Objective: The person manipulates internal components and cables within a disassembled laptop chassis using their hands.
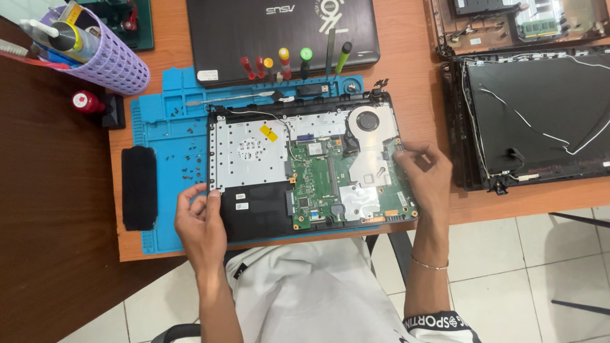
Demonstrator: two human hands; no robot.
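An opened laptop base [254, 213] lies on a blue repair mat [162, 136], showing a green motherboard [314, 181], a silver metal plate [244, 152] and a round cooling fan [367, 121]. My left hand [200, 219] grips the base's left edge, thumb on the silver plate's corner. My right hand [426, 174] holds the base's right edge beside the heatsink, fingers curled over the rim.
Several screwdrivers [283, 63] lie along the mat's top edge, in front of a closed black laptop [279, 32]. Small screws [184, 159] are scattered on the mat. A purple tool basket [105, 57] stands far left. A dismantled screen lid [534, 114] with loose wires lies right.
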